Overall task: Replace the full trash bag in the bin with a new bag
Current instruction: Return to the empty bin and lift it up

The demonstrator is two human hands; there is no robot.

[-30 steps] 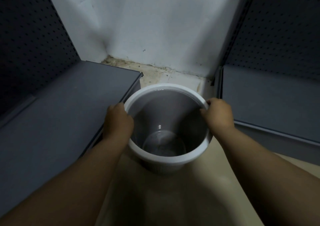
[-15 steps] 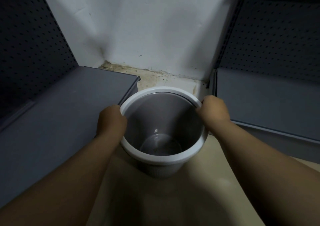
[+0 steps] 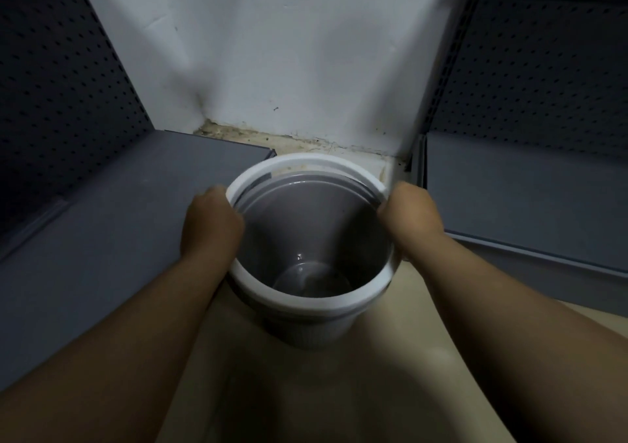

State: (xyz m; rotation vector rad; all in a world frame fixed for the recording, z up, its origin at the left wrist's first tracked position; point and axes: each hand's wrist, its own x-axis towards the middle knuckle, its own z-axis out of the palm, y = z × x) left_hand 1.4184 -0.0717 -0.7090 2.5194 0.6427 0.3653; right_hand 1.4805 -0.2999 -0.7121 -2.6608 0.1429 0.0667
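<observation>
A round grey bin (image 3: 306, 327) stands on the beige floor between two shelf units. Its inside is bare grey plastic down to the bottom, with no bag in it. A white rim ring (image 3: 312, 165) sits on top, its far side lifted off the bin so a gap shows under it. My left hand (image 3: 209, 225) grips the ring at its left side. My right hand (image 3: 413, 216) grips it at the right side. No trash bag is in view.
A low grey shelf (image 3: 119, 225) with a dark pegboard back lies close on the left, another grey shelf (image 3: 523, 201) on the right. A white wall (image 3: 272, 51) with a dirty floor joint stands just behind the bin.
The white ring sat flat on the bin before; now its far side is raised and tilted up, held by both hands. The view has shifted slightly.
</observation>
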